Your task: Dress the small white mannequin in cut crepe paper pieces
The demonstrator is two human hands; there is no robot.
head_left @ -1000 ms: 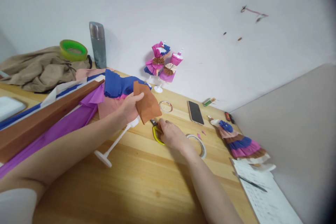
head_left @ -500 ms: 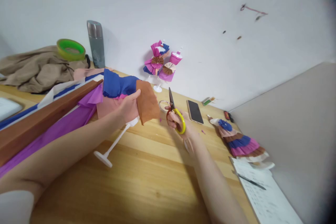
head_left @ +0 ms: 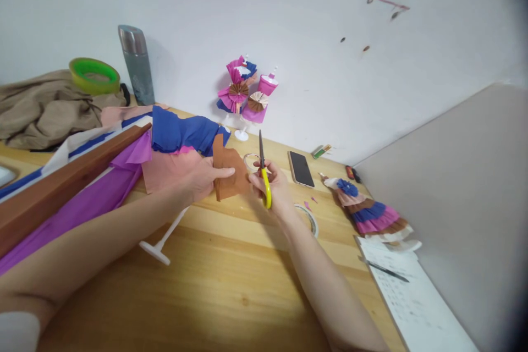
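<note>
My left hand (head_left: 202, 179) pinches a brown piece of crepe paper (head_left: 229, 173) above the wooden table (head_left: 214, 280), with a white stand (head_left: 160, 237) lying under the wrist. Just right of the paper, my right hand (head_left: 274, 187) grips yellow-handled scissors (head_left: 263, 173), blades pointing up and away. The scissors are close beside the paper's right edge.
Rolls of brown, purple and blue crepe paper (head_left: 82, 170) lie at left. Paper-dressed figures (head_left: 245, 99) stand by the wall. A phone (head_left: 300, 169), tape rolls (head_left: 309, 217), a layered paper skirt (head_left: 371, 214), a clipboard with pen (head_left: 404, 297), a flask (head_left: 136, 63) and a green ring (head_left: 94, 74) are around.
My right hand picked the scissors up off the table and brought them up beside the brown paper. My left hand kept holding the paper, lowering it slightly.
</note>
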